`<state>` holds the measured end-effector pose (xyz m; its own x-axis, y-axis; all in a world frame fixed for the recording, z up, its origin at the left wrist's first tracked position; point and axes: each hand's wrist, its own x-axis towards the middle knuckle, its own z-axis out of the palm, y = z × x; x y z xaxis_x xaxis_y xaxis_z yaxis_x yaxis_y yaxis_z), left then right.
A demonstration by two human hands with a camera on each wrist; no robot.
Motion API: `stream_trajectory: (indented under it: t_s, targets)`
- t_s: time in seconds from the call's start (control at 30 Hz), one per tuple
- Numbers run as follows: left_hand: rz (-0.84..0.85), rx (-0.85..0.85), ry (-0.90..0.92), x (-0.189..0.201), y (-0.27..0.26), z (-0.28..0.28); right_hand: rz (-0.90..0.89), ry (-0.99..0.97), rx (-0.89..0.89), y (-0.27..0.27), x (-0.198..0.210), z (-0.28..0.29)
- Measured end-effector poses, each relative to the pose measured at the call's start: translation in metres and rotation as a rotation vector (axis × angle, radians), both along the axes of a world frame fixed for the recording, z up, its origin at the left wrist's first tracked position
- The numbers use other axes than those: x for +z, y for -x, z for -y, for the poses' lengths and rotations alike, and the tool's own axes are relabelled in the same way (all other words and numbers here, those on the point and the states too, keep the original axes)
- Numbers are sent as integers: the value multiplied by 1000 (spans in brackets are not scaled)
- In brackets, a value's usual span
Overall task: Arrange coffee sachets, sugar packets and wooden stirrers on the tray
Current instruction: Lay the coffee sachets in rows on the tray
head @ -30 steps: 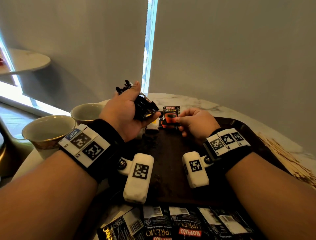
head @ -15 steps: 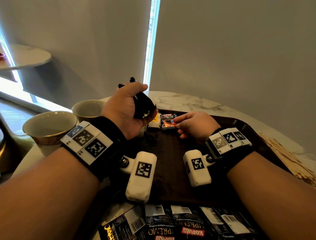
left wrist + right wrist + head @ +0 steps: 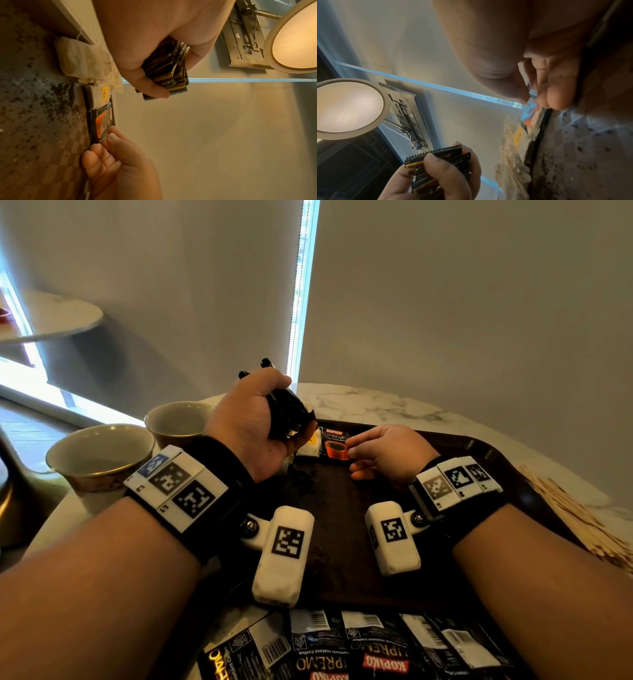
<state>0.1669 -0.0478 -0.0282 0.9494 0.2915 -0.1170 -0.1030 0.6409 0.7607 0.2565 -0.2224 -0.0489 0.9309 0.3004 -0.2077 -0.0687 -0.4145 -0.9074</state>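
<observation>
My left hand [image 3: 279,414] grips a stack of black coffee sachets [image 3: 289,414] above the tray's far left corner; the left wrist view shows their serrated ends [image 3: 173,75] between thumb and fingers. My right hand [image 3: 349,449] pinches the right edge of a single Kopiko sachet [image 3: 333,444], which rests against the far rim of the dark brown tray [image 3: 342,508]. The right wrist view shows thumb and forefinger closed on that sachet [image 3: 529,112]. A white tea bag with a yellow tag [image 3: 308,447] lies just left of it. Wooden stirrers [image 3: 579,518] lie on the table, right of the tray.
Two cups [image 3: 99,453] [image 3: 178,419] stand left of the tray on the marble table [image 3: 376,402]. A row of black sachets [image 3: 346,652] lies along the table's near edge. Dark crumbs [image 3: 56,97] are scattered over the tray floor.
My right hand carried the single sachet from beside the left hand's stack down to the tray's far rim. My left hand lifted slightly with its stack.
</observation>
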Motion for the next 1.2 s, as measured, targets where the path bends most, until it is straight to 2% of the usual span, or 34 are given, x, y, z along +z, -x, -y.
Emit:
stream_trajectory:
  t_s: [0.27,0.4,0.53,0.73,0.9,1.1,1.2]
  targets:
    - [8,-11,9,1,0,2,41,-12,-7,-2,-1,1]
    - [25,-46,9,2,2,3,191,-65,-47,-2,-2,3]
    - [26,-142,-55,0,2,2,323,-325,59,4,2,5]
    - [40,-211,-68,1,3,3,468,-279,213,19,12,4]
    - [4,-268,-102,-1,3,5,486,-286,237,21,13,2]
    - [-28,-326,-146,-3,3,3,380,-410,282,30,17,1]
    - [-36,-336,-165,-3,3,4,471,-359,222,25,15,0]
